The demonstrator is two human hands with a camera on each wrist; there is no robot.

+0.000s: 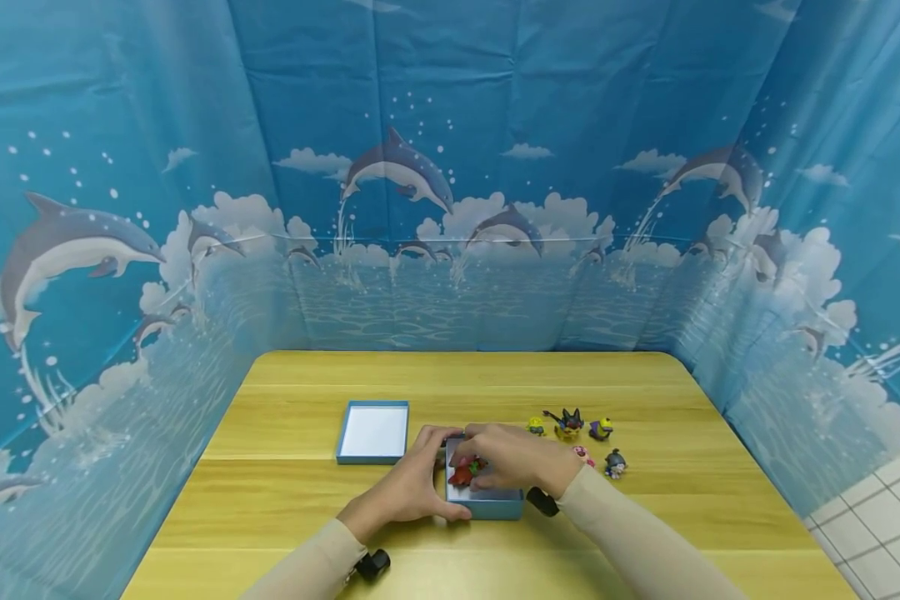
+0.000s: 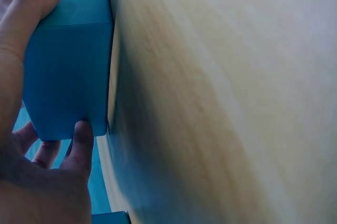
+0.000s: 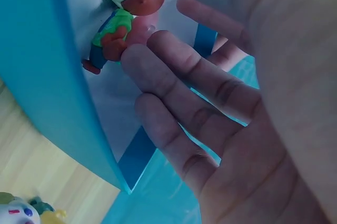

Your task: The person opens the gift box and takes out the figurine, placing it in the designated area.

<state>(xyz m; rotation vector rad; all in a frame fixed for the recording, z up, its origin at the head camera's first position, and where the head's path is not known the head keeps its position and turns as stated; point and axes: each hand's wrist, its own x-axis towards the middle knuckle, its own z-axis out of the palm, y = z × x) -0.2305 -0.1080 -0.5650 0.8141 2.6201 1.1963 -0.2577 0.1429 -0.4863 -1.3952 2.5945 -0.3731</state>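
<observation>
A blue box with a pale inside stands on the table in front of me. My left hand grips its left end, the thumb lying along the near wall and the fingers reaching round to the far side. Over the box's opening is my right hand, its fingertips and thumb round a small toy figurine inside. Seen from the right wrist, the figurine has a reddish-brown head, a green top and blue trousers, and lies close over the box floor. My right hand partly covers it in the head view.
Left of the box lies its blue lid, white inside facing up. Several other small figurines stand right of the box, among them a dark-eared one, a yellow and purple one and a grey-topped one. A dolphin-print curtain surrounds the table.
</observation>
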